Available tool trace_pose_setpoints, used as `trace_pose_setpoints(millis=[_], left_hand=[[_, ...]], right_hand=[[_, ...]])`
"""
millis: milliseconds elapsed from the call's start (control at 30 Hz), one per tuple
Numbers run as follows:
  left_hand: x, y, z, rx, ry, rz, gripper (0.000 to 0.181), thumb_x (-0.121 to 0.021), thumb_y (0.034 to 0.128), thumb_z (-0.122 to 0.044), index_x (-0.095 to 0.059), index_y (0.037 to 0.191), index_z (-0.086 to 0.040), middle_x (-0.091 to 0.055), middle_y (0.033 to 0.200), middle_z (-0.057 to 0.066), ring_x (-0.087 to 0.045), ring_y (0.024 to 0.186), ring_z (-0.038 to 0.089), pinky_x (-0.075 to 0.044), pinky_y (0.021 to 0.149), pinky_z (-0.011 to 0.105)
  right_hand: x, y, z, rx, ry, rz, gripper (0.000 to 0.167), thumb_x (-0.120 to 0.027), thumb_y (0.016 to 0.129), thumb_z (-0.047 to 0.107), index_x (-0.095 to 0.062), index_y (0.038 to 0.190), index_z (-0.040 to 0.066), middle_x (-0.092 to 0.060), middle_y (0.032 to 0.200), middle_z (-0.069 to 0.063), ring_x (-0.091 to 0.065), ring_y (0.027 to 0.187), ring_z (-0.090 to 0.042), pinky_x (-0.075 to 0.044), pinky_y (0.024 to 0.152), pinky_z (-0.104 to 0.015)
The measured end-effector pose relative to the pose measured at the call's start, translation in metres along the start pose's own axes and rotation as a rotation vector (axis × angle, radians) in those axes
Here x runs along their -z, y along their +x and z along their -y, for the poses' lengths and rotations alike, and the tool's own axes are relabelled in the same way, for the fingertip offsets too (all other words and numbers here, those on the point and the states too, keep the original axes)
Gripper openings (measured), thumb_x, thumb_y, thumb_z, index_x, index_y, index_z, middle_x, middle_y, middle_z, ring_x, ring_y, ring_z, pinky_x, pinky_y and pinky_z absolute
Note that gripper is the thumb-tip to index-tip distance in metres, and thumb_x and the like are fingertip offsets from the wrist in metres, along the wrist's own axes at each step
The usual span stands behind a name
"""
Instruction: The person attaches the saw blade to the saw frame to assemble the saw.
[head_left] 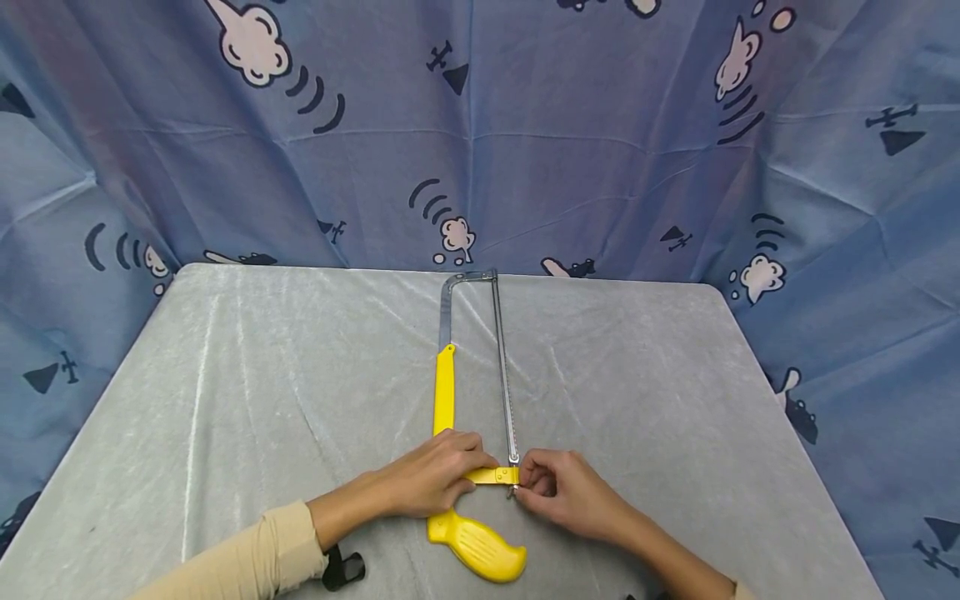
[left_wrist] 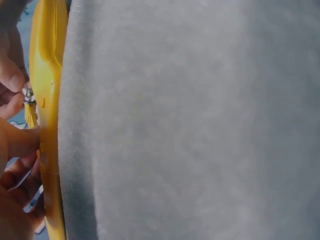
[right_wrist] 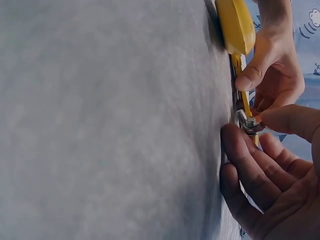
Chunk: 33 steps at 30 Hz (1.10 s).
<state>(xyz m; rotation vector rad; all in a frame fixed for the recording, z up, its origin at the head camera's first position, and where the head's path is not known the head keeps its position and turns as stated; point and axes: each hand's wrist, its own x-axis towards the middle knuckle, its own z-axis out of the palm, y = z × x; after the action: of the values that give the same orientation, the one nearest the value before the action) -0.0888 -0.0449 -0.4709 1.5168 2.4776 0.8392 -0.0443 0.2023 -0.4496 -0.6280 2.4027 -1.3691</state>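
A hacksaw with a yellow frame lies on the table, its curved handle toward me and its grey front bow at the far edge. Along its right side runs the thin blade, joined to the frame at both ends. My left hand grips the yellow frame just above the handle, thumb near the lower crosspiece. At that crosspiece's right end, my right hand pinches a small metal wing nut between thumb and finger. The left wrist view shows the wing nut partly hidden by fingertips.
A grey velvety cloth covers the table. Blue patterned curtain hangs along the back and both sides. Near my left sleeve lies a black strap-like object, partly covered by the cuff.
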Motion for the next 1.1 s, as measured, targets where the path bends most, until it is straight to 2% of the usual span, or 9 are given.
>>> trace_pose_setpoints(millis=[400,667,1100], left_hand=[[-0.0003,0.0000,-0.0006,0.007,-0.009,-0.002,0.034,-0.072,0.0842,-0.005,-0.071,0.117,-0.012,-0.054,0.089,-0.006,-0.048,0.083,0.005,-0.042,0.085,0.025],[-0.0011,0.0003,-0.0003,0.006,-0.005,-0.005,0.035,-0.072,0.0826,-0.005,-0.071,0.117,-0.012,-0.055,0.090,-0.005,-0.048,0.082,0.006,-0.041,0.083,0.025],[-0.0002,-0.0002,-0.0009,0.012,-0.013,0.004,0.035,-0.072,0.0839,-0.005,-0.071,0.118,-0.012,-0.055,0.090,-0.005,-0.048,0.082,0.006,-0.041,0.084,0.026]], right_hand=[[0.0008,-0.0008,-0.0018,-0.013,-0.015,0.035,0.015,-0.074,0.084,0.001,-0.063,0.085,0.011,-0.065,0.078,0.006,-0.062,0.067,-0.002,-0.053,0.060,-0.024],[-0.0012,0.0005,-0.0009,0.011,-0.072,0.014,0.021,-0.075,0.080,-0.003,-0.061,0.082,0.013,-0.062,0.070,0.009,-0.058,0.061,0.000,-0.051,0.055,-0.023],[-0.0018,0.0005,0.0012,0.003,-0.124,-0.006,0.022,-0.077,0.080,0.000,-0.061,0.079,0.014,-0.058,0.069,0.012,-0.054,0.061,0.001,-0.049,0.054,-0.022]])
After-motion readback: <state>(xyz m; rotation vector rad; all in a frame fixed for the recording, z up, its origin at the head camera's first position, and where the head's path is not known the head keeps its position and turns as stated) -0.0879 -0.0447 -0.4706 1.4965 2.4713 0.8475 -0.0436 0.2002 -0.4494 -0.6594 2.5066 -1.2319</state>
